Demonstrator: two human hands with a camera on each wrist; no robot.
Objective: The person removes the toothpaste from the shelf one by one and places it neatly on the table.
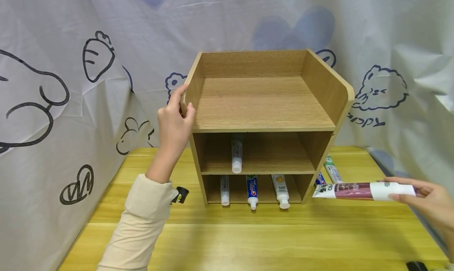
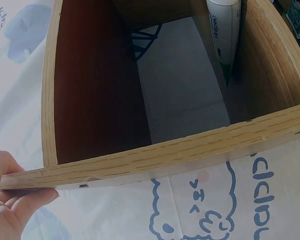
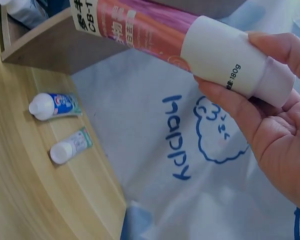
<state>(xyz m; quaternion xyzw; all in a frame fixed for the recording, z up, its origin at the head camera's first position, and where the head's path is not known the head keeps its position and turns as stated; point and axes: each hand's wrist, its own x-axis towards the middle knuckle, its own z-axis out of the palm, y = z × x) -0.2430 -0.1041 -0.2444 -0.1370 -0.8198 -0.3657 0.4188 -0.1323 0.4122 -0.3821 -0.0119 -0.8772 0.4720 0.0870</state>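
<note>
Left hand [image 1: 175,117]: thumb and fingers pinching the front edge of the shelf's left side panel, near the top. Cream sleeve [image 1: 138,219], ribbed at the cuff.

Right hand [image 1: 430,198]: well apart from the left, thumb and fingers gripping the cap end of a purple-and-white toothpaste tube [image 1: 354,191]. Tube glossy, round at the cap, flattened at the tail; held lengthwise to the right of the shelf, tail pointing at it.

Shelf unit [image 1: 262,101]: wood-grain board, pale banded edges; a walled, open-topped deck with rounded front corners above two square-edged compartments.

Middle compartment: one white tube [image 1: 237,154], its cap at the front edge, free width on both sides, more to the right.

Lower compartment: three tubes side by side with gaps between, caps forward: a slim white one [image 1: 225,190], a blue one [image 1: 252,186], a broad-capped white one [image 1: 281,188]. The latter two caps jut past the front edge.

Right of the shelf: a blue-and-white tube [image 3: 57,106] and a green-and-white tube [image 3: 72,145], lying near each other.

Tabletop [image 1: 248,243]: yellowish planks, smooth, with working room before the shelf.

Backdrop [image 1: 220,26]: creased white sheet, line drawings.
</note>
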